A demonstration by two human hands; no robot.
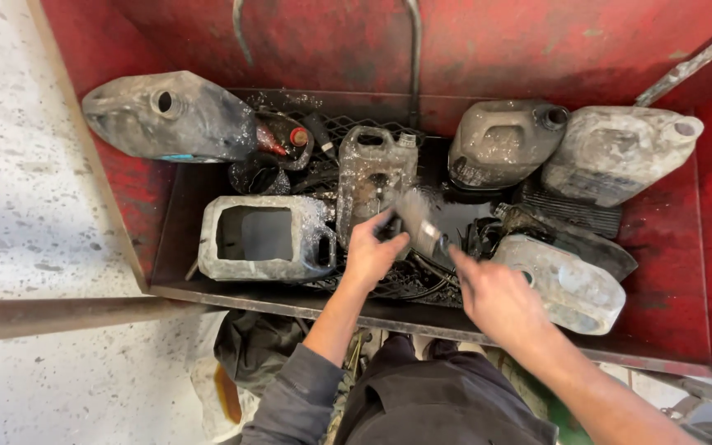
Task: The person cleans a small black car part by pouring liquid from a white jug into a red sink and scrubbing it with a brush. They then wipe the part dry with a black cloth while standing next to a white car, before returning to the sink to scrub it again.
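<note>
Red steel walls enclose a grimy wash tub (686,272) crowded with dirty plastic jugs. At frame centre, the left hand (370,251) curls around a small dark part (389,227), wrist bent down; the right hand (496,301) grips a brush (416,216), bristles angled against that part.

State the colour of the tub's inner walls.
Red, worn and grimy, on the tub; the head view shows it.
</note>
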